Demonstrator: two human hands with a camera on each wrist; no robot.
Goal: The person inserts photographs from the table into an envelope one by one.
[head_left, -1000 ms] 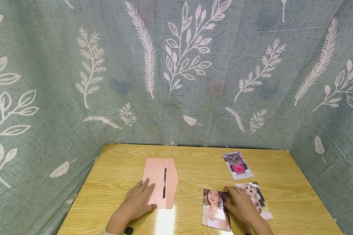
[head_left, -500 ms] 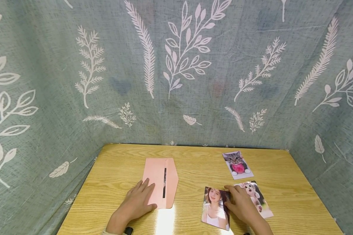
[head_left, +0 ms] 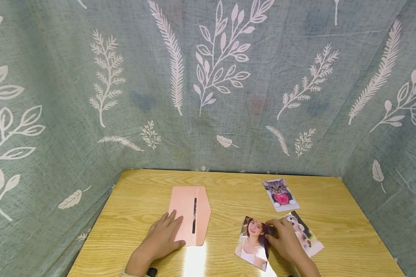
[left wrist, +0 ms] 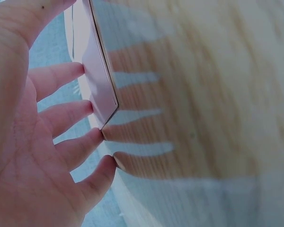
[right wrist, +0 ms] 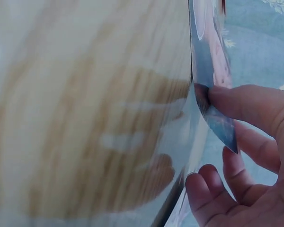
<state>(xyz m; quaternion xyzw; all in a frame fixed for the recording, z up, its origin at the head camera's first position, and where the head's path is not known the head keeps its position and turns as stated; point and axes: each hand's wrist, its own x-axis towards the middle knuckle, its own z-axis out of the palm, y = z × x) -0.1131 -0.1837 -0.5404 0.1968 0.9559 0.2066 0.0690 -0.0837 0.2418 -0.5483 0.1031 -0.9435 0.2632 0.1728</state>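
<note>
A pink envelope point(head_left: 185, 196) lies on the table at left, with a dark strip showing through a slot near its pointed flap. My left hand point(head_left: 163, 232) rests on its near left part with the fingers spread; in the left wrist view, fingertips point(left wrist: 87, 108) touch the envelope point(left wrist: 97, 85). My right hand point(head_left: 286, 238) pinches the right edge of a portrait photo point(head_left: 251, 246) of a person in a white top. The right wrist view shows the thumb on the bent edge of the photo point(right wrist: 208, 52). A kitten photo point(head_left: 303, 232) lies partly hidden behind that hand.
Behind the right hand, a photo of a cat with a pink round thing point(head_left: 280, 192) lies flat on the wooden table point(head_left: 228, 192). A leaf-patterned curtain point(head_left: 249, 150) closes off the back and sides. Light glares off the table's near edge.
The portrait photo has turned clockwise, its top going right and its bottom left. The kitten photo has turned a little counter-clockwise. My left hand and the envelope have stayed put.
</note>
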